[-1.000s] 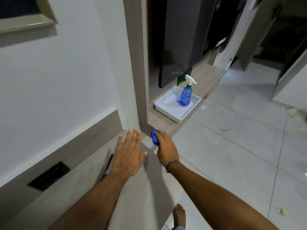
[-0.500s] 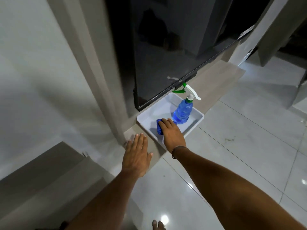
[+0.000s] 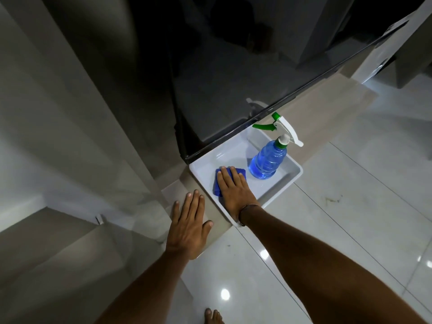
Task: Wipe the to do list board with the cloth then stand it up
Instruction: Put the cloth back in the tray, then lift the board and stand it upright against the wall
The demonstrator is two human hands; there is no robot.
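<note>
Pale glossy floor (image 3: 350, 230) across the right and the bottom, with light spots mirrored in the tiles. Plain grey wall (image 3: 46, 113) on the left. Large dark shiny panel (image 3: 233, 66) up the middle, upright, its lower edge running above a low beige shelf (image 3: 327, 106).

On that shelf, at the panel's near corner, a white tray (image 3: 297, 174), shallow and rectangular. Two bare forearms reaching in from the bottom edge.

Inside the tray, at its far right end, a blue spray bottle (image 3: 267, 163), upright, with white head and green trigger.

Left hand (image 3: 189, 230) palm down over the near end of the shelf, just left of the tray, grip open with fingers straight and slightly spread; contact with the surface not clear.

Right hand (image 3: 233, 190) inside the tray, laid flat on top of the blue cloth (image 3: 216, 185), grip open, fingers straight and not curled round it. Cloth folded, lying on the tray floor at the left end, just beside the bottle but apart from it, showing past the fingertips and on the hand's left.

Thin band (image 3: 245, 210) round the right wrist. Bare toes (image 3: 212, 316) at the bottom edge.
</note>
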